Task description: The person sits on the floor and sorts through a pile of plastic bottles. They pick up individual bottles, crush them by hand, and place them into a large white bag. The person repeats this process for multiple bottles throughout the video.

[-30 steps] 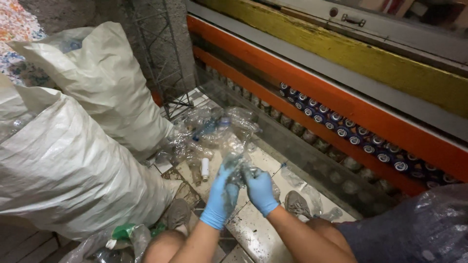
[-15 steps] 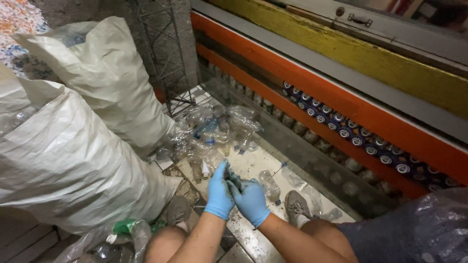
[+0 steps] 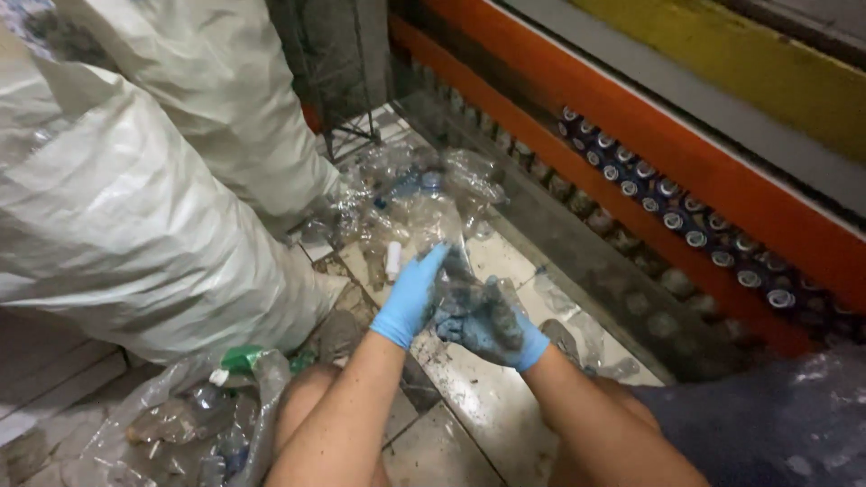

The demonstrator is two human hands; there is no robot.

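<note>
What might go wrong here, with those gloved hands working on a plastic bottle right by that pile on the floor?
The blue gloves look grimy, so the clear bottle pressed between the left hand and right hand may slip free. The loose bottle pile sits just beyond the hands on wet-looking tiles, so a stray knock could scatter bottles. The open bag of bottles by the knee could spill if bumped.

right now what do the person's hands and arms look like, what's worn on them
Both hands wear thin blue disposable gloves ending at the wrists. The left hand glove looks fairly clean; the right hand glove is heavily smeared with dark grime. The forearms are bare, with no sleeves, watch or bands visible.
</note>
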